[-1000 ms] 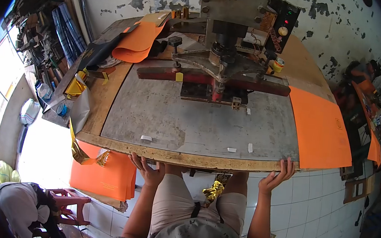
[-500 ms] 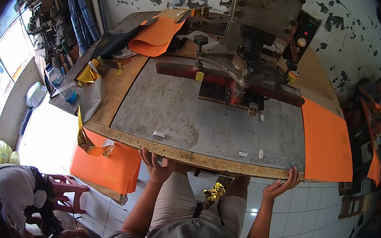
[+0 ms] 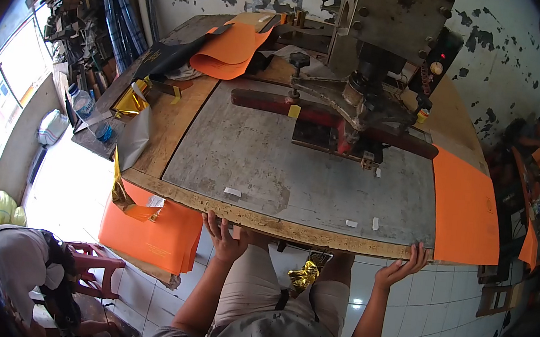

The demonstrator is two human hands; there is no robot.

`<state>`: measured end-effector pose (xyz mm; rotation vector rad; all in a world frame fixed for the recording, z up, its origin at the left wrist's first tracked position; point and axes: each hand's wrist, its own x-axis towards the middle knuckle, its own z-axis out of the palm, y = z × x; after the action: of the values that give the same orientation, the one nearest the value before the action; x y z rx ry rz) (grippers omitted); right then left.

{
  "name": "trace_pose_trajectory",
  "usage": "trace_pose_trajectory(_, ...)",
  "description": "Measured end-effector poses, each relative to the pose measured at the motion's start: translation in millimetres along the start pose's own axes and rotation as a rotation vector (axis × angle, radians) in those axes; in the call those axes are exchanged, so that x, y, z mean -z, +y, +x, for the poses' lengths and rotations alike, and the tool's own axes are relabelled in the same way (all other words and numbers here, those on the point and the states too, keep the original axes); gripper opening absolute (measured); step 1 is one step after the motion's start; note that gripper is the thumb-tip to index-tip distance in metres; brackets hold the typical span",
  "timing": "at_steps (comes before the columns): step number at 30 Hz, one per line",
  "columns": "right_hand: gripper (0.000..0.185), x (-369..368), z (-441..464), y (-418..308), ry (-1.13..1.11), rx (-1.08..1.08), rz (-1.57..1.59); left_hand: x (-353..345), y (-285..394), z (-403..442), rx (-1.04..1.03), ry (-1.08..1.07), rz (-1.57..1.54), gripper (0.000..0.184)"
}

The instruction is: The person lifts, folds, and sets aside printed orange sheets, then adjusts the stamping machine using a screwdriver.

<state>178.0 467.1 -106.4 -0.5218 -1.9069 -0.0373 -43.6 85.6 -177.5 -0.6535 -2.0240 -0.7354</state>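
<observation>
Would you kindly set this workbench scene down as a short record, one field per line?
Left hand: fingers at the wooden front edge
Right hand: fingers at the same edge, farther right
Machine: press with a red bar, above the grey plate
On plate: small white pieces
Right of plate: orange sheet
Lower left: orange stack
Control box: red light showing

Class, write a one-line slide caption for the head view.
Left hand and right hand touch the wooden table edge before a metal press.
</observation>
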Motion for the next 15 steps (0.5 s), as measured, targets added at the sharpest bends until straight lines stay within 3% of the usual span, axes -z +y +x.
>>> trace_pose_trajectory(4, 0.049, 0, 0, 1, -0.005, 0.0, -0.008, 25, 1, 5, 0.01, -0.062, 0.017, 0.059)
trace_pose_trajectory(7, 0.049, -2, -3, 4, -0.002, 0.012, -0.007, 28, -6, 4, -0.022, -0.083, 0.054, 0.054)
trace_pose_trajectory(10, 0.052, -6, -6, 7, 0.023, 0.012, -0.016, 18, -10, -3, -0.04, -0.084, 0.049, 0.076)
trace_pose_trajectory(15, 0.055, -10, -8, 8, 0.042, 0.005, -0.023, -5, -6, -6, -0.023, 0.0, 0.03, 0.089)
